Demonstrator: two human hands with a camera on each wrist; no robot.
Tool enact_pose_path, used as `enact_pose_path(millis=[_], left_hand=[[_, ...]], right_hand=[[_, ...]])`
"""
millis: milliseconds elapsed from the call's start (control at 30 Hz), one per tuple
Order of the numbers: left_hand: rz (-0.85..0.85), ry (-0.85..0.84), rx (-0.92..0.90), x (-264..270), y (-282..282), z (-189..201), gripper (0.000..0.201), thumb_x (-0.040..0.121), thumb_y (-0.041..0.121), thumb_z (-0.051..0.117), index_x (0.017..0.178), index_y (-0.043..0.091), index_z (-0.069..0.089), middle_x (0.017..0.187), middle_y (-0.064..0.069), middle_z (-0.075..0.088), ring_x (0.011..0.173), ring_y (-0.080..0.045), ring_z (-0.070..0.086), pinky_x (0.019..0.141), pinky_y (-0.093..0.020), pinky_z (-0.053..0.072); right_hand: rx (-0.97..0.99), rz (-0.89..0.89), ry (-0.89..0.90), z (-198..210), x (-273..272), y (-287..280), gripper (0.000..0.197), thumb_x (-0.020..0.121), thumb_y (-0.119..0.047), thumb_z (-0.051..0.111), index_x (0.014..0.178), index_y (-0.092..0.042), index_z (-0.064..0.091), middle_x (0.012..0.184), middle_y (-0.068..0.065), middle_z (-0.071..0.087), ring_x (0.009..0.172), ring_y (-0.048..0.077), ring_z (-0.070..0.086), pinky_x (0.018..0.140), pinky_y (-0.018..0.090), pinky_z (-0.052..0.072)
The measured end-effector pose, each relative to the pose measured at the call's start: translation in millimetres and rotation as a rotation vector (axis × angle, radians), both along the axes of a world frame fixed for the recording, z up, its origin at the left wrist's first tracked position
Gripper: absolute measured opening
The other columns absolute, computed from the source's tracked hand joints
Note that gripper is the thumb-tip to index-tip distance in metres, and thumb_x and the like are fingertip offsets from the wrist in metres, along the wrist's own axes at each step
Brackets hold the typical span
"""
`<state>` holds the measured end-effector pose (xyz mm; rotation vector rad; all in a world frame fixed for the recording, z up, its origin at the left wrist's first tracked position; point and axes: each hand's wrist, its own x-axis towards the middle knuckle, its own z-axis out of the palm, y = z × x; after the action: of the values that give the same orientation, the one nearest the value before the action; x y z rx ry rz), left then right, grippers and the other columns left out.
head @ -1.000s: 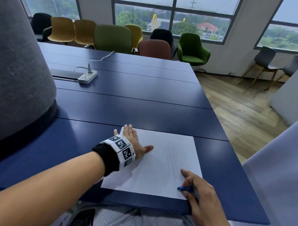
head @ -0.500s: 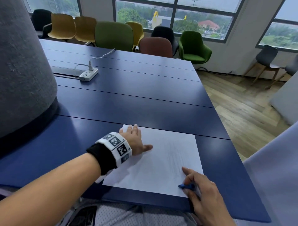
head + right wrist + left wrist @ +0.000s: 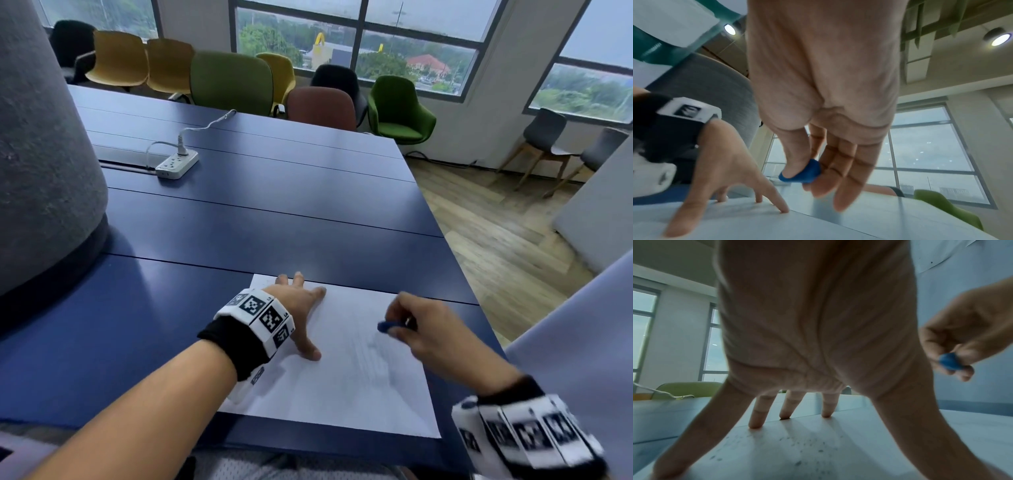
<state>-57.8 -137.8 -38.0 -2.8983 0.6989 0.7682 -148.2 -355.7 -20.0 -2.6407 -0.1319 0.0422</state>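
A white sheet of paper [image 3: 346,387] with faint pencil smudges lies on the dark blue table [image 3: 260,222] near its front edge. My left hand [image 3: 301,308] presses flat on the sheet's upper left part, fingers [image 3: 756,418] spread and straight. My right hand [image 3: 407,325] hovers just above the middle-right of the sheet and pinches a small blue eraser [image 3: 385,327] between thumb and fingers. In the right wrist view the blue eraser [image 3: 803,172] sits at the fingertips, a little above the paper [image 3: 818,227]. From the left wrist, the eraser [image 3: 949,361] shows at the right.
A white power strip [image 3: 176,164] with its cable lies at the table's far left. A large grey rounded column [image 3: 37,154] stands on the left. Coloured chairs [image 3: 233,82] line the far edge. The table's right edge drops to a wooden floor [image 3: 507,246].
My right hand has lifted from the sheet's lower right corner and moved up and forward over the sheet with the eraser. The left hand stays pressed on the paper.
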Motion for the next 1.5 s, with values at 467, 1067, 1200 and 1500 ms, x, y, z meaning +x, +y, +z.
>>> enact_pose_path(millis=[467,1067,1200,1500], left_hand=[[0.012,-0.086,-0.013,0,2,-5,0.13,0.06,0.064,0.083,0.156,0.017,0.009,0.164,-0.01,0.003,0.145,-0.034,0.015,0.109,-0.042,0.033],[0.013,-0.094,0.008,-3,0,-4,0.132,0.062,0.065,0.081,0.157,0.013,0.006,0.164,-0.014,0.002,0.146,-0.036,0.014,0.112,-0.042,0.03],[0.012,-0.089,0.021,-3,-1,-3,0.132,0.062,0.066,0.08,0.157,0.013,0.005,0.164,-0.014,0.002,0.147,-0.036,0.014,0.112,-0.042,0.03],[0.019,-0.057,0.035,-3,-2,-2,0.135,0.062,0.065,0.081,0.157,0.013,0.001,0.164,-0.014,-0.003,0.148,-0.036,0.01,0.113,-0.043,0.029]], right_hand=[[-0.085,0.161,0.122,-23,118,44,0.013,0.083,-0.023,0.073,0.087,-0.012,0.069,0.08,-0.001,0.068,0.073,0.012,0.062,0.067,0.023,0.051],[-0.101,0.175,0.121,-25,109,42,0.012,0.086,-0.025,0.069,0.083,-0.015,0.064,0.067,-0.009,0.055,0.059,0.006,0.051,0.052,0.013,0.035],[-0.111,0.199,0.142,-24,107,36,0.013,0.086,-0.027,0.07,0.086,-0.015,0.066,0.067,-0.009,0.056,0.058,0.004,0.05,0.053,0.014,0.036],[-0.165,0.275,0.203,-17,107,27,0.011,0.081,-0.028,0.074,0.084,-0.018,0.07,0.066,-0.009,0.054,0.057,0.005,0.049,0.053,0.015,0.038]])
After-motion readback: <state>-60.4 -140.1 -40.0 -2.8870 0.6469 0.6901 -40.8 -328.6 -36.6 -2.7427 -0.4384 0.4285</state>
